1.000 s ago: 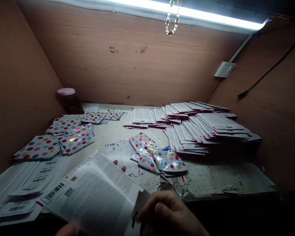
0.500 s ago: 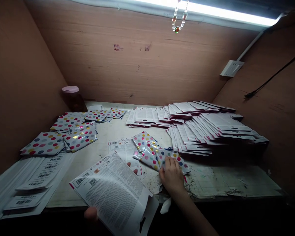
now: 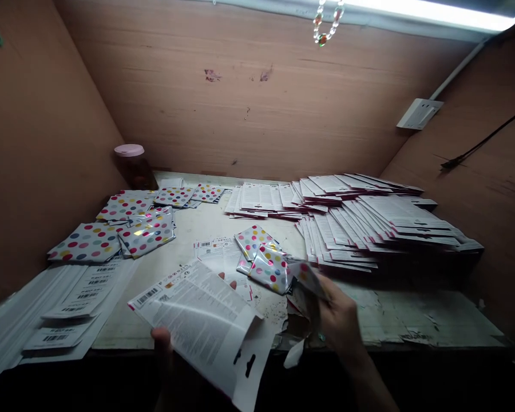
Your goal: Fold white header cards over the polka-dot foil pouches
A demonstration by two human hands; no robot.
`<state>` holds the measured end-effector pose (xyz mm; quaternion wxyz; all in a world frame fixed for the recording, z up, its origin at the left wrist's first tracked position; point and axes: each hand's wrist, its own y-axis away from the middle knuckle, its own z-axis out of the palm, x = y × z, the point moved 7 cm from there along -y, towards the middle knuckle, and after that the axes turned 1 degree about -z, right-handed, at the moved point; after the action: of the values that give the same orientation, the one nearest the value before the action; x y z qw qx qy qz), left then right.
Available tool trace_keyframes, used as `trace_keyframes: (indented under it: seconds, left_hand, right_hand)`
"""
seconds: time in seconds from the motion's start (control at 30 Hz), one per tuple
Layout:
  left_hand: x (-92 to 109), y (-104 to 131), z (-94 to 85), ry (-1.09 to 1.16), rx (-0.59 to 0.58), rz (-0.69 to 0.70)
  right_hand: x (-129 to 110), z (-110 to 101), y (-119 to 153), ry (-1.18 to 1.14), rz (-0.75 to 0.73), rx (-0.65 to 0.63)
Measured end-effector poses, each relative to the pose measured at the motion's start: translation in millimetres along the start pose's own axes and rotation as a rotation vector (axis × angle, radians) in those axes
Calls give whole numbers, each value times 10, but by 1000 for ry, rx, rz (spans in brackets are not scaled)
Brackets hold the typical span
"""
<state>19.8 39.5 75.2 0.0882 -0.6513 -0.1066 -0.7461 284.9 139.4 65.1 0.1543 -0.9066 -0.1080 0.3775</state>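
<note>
My left hand (image 3: 162, 339) is closed on a white printed packaging sleeve (image 3: 201, 315) with a barcode and a hang hole. The sleeve is tilted, and its end near the hole gapes apart. My thumb lies at its lower left side and fingertips show beyond its far edge. My right hand (image 3: 340, 319) grips a folded polka-dot packet (image 3: 305, 280), raised at one side and blurred by motion. Just left of it, more glossy polka-dot packets (image 3: 269, 268) lie overlapping on the worktop. Under them is a flat printed sleeve (image 3: 217, 252).
Stacks of printed sleeves (image 3: 360, 220) fill the back right. Polka-dot packets (image 3: 86, 243) lie at left, behind white barcoded sheets (image 3: 75, 306). A pink-lidded jar (image 3: 135, 169) stands in the back left corner. The worktop's front edge (image 3: 395, 346) is worn.
My right hand has lifted a polka-dot packet off the small pile and moved right. The sleeve in my left hand now gapes wider near the hang hole. The view has shifted slightly.
</note>
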Motion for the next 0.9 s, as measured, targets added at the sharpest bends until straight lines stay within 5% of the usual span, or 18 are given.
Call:
trace_keyframes:
  seconds: [0.13, 0.3, 0.43, 0.57, 0.73, 0.9]
  left_hand:
    - [-114, -279, 59, 334, -8, -71]
    - [-259, -417, 200, 1033, -31, -187]
    - [-292, -422, 203, 1068, -2, -192]
    - [-288, -378, 161, 1019, 25, -178]
    - [-279, -177, 266, 952, -44, -197]
    - [-276, -3, 390, 878, -59, -205]
  right_hand:
    - [143, -340, 338, -664, 212, 66]
    - [84, -268, 474, -848, 354, -73]
    - [-117, -537, 430, -537, 118, -41]
    - [-532, -603, 541, -117, -314, -220]
    - [-822, -72, 743, 347, -640, -266]
    - [-1104, 334, 626, 394, -563, -335]
